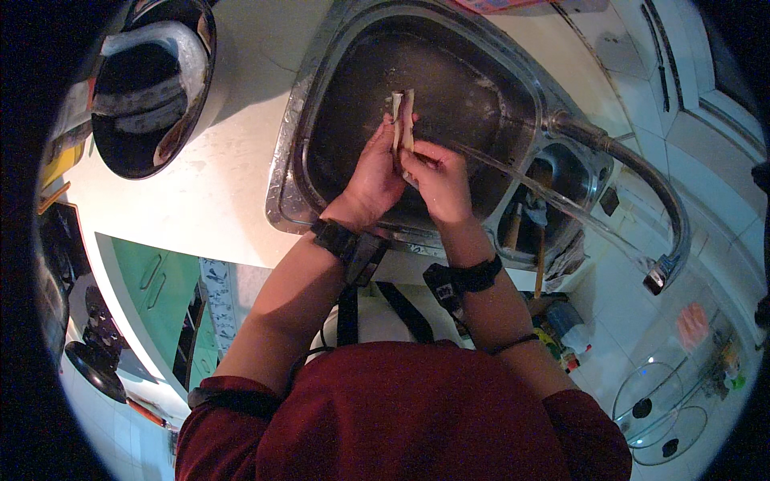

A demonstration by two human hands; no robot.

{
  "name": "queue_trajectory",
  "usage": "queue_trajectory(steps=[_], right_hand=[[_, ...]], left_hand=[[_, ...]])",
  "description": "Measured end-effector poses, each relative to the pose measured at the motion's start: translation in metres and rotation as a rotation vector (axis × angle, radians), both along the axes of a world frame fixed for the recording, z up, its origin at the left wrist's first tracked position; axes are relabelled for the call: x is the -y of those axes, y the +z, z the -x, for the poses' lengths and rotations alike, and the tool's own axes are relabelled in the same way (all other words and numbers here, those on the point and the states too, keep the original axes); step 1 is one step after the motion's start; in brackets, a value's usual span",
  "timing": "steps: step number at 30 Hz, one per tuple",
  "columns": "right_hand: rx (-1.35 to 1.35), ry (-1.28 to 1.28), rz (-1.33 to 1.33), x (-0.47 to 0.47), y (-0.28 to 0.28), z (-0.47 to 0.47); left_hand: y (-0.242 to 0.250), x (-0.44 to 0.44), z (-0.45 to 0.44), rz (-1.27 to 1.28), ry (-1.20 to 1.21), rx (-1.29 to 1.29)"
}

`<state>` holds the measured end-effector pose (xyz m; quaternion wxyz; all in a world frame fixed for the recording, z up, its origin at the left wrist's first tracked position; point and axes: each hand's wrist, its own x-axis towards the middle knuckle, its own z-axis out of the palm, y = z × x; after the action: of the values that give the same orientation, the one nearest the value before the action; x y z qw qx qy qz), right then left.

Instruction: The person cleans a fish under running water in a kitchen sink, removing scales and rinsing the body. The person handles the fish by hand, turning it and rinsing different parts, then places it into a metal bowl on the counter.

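Observation:
My left hand (379, 171) grips a long pale piece of food (403, 123) over the steel sink basin (445, 72). The piece is split lengthwise, with cream edges and a pinkish hollow between them; its exact kind is unclear. My right hand (442, 180) pinches its near end between thumb and fingers, close against the left palm. Water (553, 195) runs from the curved metal faucet (671, 210) towards my hands. Part of the piece is hidden behind my fingers.
A small side basin (592, 171) on the right holds wooden-handled utensils (540, 258). On the pale counter (222, 192) at left stands a glossy black-topped round object (153, 99). A frying pan (96, 370) is at far left. Glass lids (668, 436) hang at lower right.

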<state>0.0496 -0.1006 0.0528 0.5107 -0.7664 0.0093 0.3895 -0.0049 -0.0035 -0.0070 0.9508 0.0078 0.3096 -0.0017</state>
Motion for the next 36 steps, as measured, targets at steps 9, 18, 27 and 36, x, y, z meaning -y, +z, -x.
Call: queue_trajectory(steps=[9, 18, 27, 36], right_hand=[[-0.078, -0.209, -0.099, -0.005, -0.001, 0.001], [-0.100, -0.160, -0.042, 0.002, -0.002, -0.002], [0.370, -0.129, -0.005, -0.007, 0.009, 0.011], [0.598, 0.189, -0.002, 0.003, 0.006, 0.006]], left_hand=[[-0.006, 0.004, -0.001, 0.084, -0.017, 0.066], [-0.012, 0.006, 0.001, 0.079, -0.029, 0.069], [-0.001, 0.003, -0.001, 0.049, -0.001, 0.054], [-0.005, 0.003, -0.002, 0.044, 0.007, 0.056]])
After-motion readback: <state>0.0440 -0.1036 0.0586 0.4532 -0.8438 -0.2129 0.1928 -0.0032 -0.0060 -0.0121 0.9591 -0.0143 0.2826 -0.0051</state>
